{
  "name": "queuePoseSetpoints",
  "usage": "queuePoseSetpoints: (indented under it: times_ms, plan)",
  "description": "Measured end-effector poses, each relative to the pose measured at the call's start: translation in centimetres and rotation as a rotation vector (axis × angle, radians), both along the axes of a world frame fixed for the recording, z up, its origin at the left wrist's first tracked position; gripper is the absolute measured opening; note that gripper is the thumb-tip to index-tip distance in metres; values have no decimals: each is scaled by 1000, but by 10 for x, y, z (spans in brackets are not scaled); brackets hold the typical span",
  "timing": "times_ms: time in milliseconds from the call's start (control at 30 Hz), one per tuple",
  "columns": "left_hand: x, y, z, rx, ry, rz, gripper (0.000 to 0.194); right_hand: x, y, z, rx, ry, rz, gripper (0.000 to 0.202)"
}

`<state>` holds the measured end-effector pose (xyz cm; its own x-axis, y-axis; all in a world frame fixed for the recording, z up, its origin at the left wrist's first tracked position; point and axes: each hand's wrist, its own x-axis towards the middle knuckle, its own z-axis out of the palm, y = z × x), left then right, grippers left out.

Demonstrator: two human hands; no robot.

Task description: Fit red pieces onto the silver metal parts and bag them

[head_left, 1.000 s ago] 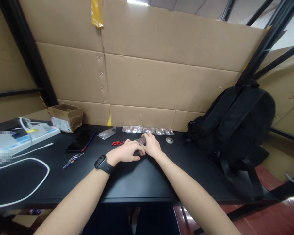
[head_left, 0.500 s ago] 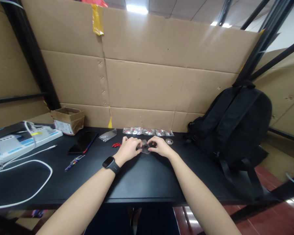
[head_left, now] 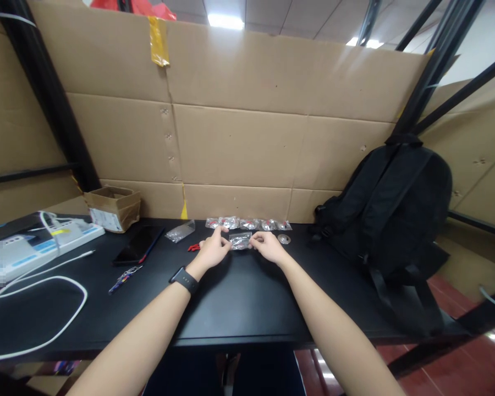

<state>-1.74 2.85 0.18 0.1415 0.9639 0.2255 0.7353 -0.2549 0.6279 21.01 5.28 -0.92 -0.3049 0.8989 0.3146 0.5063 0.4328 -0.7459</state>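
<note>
A small clear plastic bag [head_left: 240,241] is stretched between my hands just above the black tabletop, shiny with reflections; what is inside it is too small to make out. My left hand [head_left: 213,252], with a dark watch on its wrist, pinches the bag's left edge. The right edge is pinched between the thumb and fingers of my right hand [head_left: 269,247]. Beyond them lies a row of several filled clear packets [head_left: 249,224] with silvery and red contents. Red pieces [head_left: 194,247] lie beside my left hand, partly covered by it. A round tape roll [head_left: 284,239] lies right of my right hand.
On the left are another clear bag [head_left: 180,231], a dark phone [head_left: 138,245], a keychain [head_left: 125,279], a small cardboard box [head_left: 114,208], and a white power strip [head_left: 45,247] with a cable. A black backpack [head_left: 390,214] stands on the right. Cardboard walls the back.
The plastic bag now lies flatter and more spread out between my hands. My left hand has shifted slightly left and turned, and the view has tilted slightly.
</note>
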Motion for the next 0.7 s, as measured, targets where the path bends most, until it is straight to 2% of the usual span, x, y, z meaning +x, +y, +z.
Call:
queuePoseSetpoints:
  times_ms: [133, 267, 433, 600, 700]
  plan:
    - [3, 3, -8, 27, -102, -24, 44, -2, 2, -4, -51, -14, -78, 19]
    - [7, 1, -6, 89, -144, -56, 43, -2, 3, -4, -57, -17, -102, 17]
    - [12, -5, -3, 26, -1, 25, 41, -2, -4, 2, -20, -96, -106, 9]
    - [15, -8, -7, 97, 193, -28, 29, -6, -14, 4, 81, -180, -107, 52]
    - [15, -9, -6, 149, 254, -58, 34, -5, -12, 4, 141, -270, -84, 41]
